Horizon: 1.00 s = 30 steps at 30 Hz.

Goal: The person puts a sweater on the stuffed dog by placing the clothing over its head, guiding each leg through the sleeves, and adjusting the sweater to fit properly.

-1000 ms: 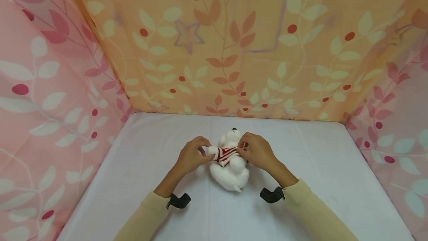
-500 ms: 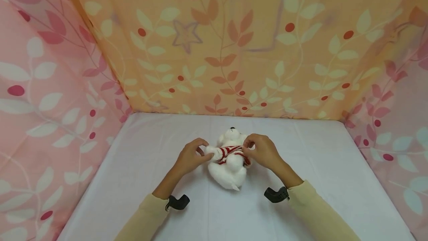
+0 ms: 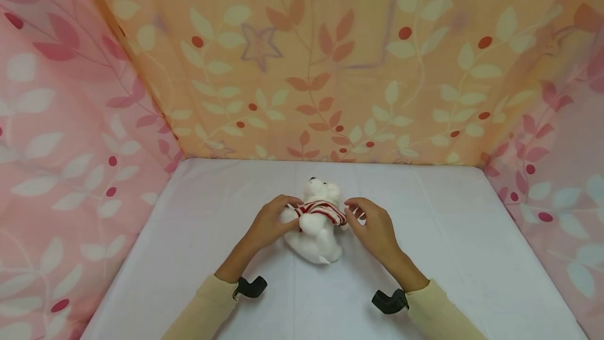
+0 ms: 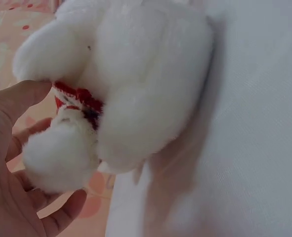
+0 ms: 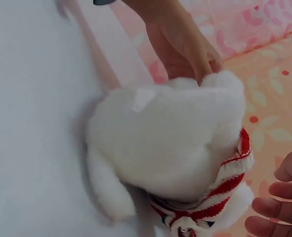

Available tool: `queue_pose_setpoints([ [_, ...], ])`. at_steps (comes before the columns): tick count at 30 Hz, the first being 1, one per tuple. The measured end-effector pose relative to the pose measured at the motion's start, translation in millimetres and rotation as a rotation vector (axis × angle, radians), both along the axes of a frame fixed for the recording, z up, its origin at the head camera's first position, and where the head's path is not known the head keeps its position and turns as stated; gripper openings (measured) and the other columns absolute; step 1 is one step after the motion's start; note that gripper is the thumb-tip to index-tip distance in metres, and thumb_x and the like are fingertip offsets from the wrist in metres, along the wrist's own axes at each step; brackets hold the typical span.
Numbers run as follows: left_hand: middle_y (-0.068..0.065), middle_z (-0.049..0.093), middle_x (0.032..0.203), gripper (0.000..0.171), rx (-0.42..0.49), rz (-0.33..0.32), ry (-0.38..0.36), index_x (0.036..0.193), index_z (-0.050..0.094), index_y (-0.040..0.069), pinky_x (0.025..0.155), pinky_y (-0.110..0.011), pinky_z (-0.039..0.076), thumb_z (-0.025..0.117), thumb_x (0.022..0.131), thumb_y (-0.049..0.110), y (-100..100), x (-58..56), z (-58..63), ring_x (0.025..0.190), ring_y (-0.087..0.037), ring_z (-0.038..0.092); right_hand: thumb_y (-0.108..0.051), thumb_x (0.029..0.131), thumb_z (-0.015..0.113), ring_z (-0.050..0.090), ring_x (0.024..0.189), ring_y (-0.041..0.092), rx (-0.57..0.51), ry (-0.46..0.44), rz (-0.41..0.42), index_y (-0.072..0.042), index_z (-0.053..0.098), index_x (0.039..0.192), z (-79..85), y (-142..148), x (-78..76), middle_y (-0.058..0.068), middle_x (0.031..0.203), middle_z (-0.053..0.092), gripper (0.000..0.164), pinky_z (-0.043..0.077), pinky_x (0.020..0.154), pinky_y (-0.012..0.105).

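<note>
A white stuffed animal (image 3: 313, 243) with a black nose sits on the table in the head view, leaning back, its head toward the far wall. Around its upper body is a red-and-white striped knit sweater (image 3: 325, 210), bunched up above the belly. My left hand (image 3: 273, 220) holds the toy's left-hand side; in the left wrist view the thumb (image 4: 29, 96) touches one limb and the fingers curve behind a white paw (image 4: 59, 155). My right hand (image 3: 375, 224) is beside the sweater's right edge, fingers loosely bent; the right wrist view shows these fingers (image 5: 274, 210) apart from the toy.
The white-covered table (image 3: 453, 256) extends around the toy. An orange leaf-print curtain (image 3: 226, 83) stands behind it, with pink curtains (image 3: 71, 172) at both sides. A black wrist camera (image 3: 252, 287) is strapped to each forearm.
The toy has shifted left and its head has turned left. My right hand, which pinched the sweater's edge, has let go. My left hand has moved in closer around the toy's side.
</note>
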State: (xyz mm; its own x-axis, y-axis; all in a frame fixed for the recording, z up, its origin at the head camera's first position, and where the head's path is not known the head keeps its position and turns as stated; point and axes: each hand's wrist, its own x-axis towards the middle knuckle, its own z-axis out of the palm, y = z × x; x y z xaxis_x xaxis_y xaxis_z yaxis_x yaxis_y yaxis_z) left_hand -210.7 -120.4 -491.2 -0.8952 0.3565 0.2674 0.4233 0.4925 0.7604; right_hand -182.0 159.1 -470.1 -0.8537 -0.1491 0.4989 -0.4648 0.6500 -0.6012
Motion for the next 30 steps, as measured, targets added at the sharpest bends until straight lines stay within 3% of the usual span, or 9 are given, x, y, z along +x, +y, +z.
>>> queue_pose_setpoints([
  [7, 0.004, 0.066, 0.118, 0.043, 0.033, -0.095, 0.030, 0.124, 0.069, 0.016, 0.103, -0.044, 0.047, 0.085, 0.084, 0.015, -1.6, -2.7, -1.9, 0.118, -0.015, 0.060, -0.012, 0.088, 0.079, 0.061, 0.068, 0.006, -0.012, -0.043, -0.014, -0.012, 0.074, 0.100, -7.2, -12.1, 17.8, -0.008, 0.079, 0.068, 0.013, 0.053, 0.061, 0.029],
  [11, 0.004, 0.066, 0.114, 0.041, 0.006, -0.080, 0.058, 0.121, 0.070, 0.016, 0.099, -0.042, 0.049, 0.086, 0.083, 0.013, -0.6, -3.5, -5.6, 0.113, -0.015, 0.061, -0.012, 0.086, 0.082, 0.068, 0.073, 0.010, -0.021, -0.139, 0.003, -0.013, 0.075, 0.104, -12.6, -18.7, 22.1, -0.006, 0.086, 0.074, 0.020, 0.053, 0.061, 0.025],
  [17, 0.002, 0.067, 0.107, 0.036, -0.031, -0.043, 0.049, 0.115, 0.070, 0.014, 0.091, -0.045, 0.052, 0.085, 0.082, 0.011, -0.1, 0.9, -8.8, 0.104, -0.019, 0.064, -0.006, 0.089, 0.076, 0.073, 0.091, 0.017, -0.063, -0.275, 0.073, -0.006, 0.069, 0.126, -21.1, -22.1, 17.3, 0.002, 0.101, 0.077, 0.037, 0.055, 0.068, 0.025],
  [23, 0.001, 0.069, 0.108, 0.034, -0.049, -0.045, 0.032, 0.116, 0.068, 0.014, 0.084, -0.038, 0.055, 0.082, 0.086, 0.011, 2.2, 7.1, -7.8, 0.098, -0.019, 0.066, -0.010, 0.093, 0.073, 0.072, 0.094, 0.017, -0.076, -0.237, 0.083, -0.005, 0.069, 0.127, -19.0, -20.3, 7.7, 0.003, 0.103, 0.076, 0.034, 0.055, 0.068, 0.027],
  [30, 0.008, 0.069, 0.110, 0.026, -0.052, 0.004, 0.091, 0.119, 0.069, 0.019, 0.078, -0.036, 0.054, 0.075, 0.094, 0.021, 7.5, 12.0, -0.4, 0.092, -0.013, 0.066, -0.020, 0.085, 0.084, 0.067, 0.079, 0.019, 0.016, -0.074, -0.043, -0.010, 0.076, 0.111, -14.0, -22.7, 2.5, -0.001, 0.087, 0.070, 0.028, 0.049, 0.060, 0.030],
])
